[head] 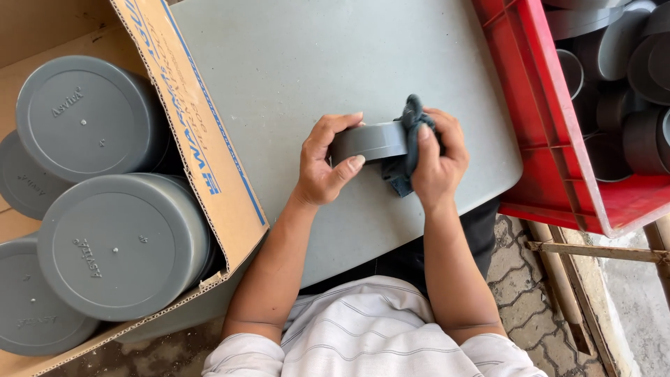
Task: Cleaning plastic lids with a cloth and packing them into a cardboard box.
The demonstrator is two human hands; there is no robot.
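Two hands meet at the middle of the grey table (293, 77), just ahead of your striped shirt (370, 335). Your left hand (324, 164) wraps the left end of a round grey plastic cap (370, 142), thumb across its side wall and fingers curled over the top edge, so the cap stands on its rim, touching the table surface. Your right hand (438, 157) is closed around a dark blue cloth (408, 150), pressing it against the cap's right end; folds of the cloth stick out above and below your fingers. At about nine o'clock from the cap, an open cardboard box (202, 146) lies at the table's left edge, packed with stacked grey caps (118, 244) of the same round shape, their flat faces turned toward you. At about two o'clock, well apart from your hands, a red plastic crate (551, 139) rests at the table's right corner, holding a loose jumble of darker grey caps (628, 84). Paving stones (530, 307) show below the table on the right.
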